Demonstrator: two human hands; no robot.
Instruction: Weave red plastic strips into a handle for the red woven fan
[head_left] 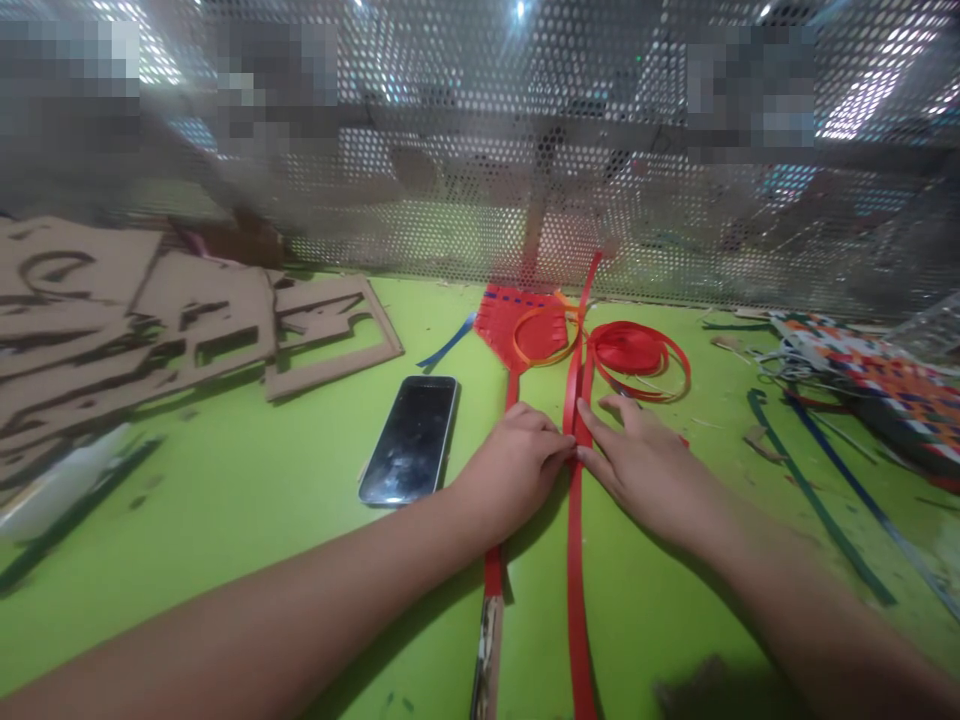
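A long red strip (576,560) runs down the middle of the green table (225,560) toward me. My left hand (514,470) has its fingers curled and pinches the strip from the left. From the right, my right hand (637,460) touches the same spot with its fingertips, the fingers mostly stretched. A second red strip (493,575) lies under my left hand and leads up to a red woven piece (517,320). A coil of red strip (637,352) lies just beyond my right hand, with an orange loop (544,322) beside it.
A black phone (410,438) lies left of my left hand. Cut-out cardboard sheets (127,310) cover the left side. A colourful woven mat (885,385) and loose dark strips (817,500) lie at the right. A perforated metal screen (480,150) closes off the back edge.
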